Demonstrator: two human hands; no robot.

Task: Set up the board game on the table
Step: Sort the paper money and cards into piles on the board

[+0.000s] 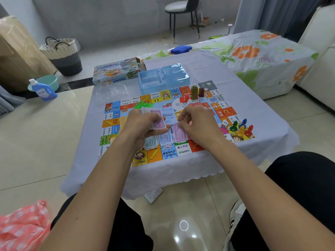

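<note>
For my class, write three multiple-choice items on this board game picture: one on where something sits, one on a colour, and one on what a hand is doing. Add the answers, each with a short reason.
1. Where is the white die?
A. On the game board, beside the pawns
B. Inside the blue plastic tray
C. On the floor

2. What colour is the top banknote in the stack of play money that the left hand holds?
A. Green
B. Purple
C. Orange

3. What is the left hand doing?
A. Lying flat on the tablecloth
B. Lifting the game box
C. Gripping a stack of notes

Answers: 1 A, the die lies on a square near the board's right edge, next to the pawns. 2 B, the top note shows purple. 3 C, its fingers curl round the stack.
</note>
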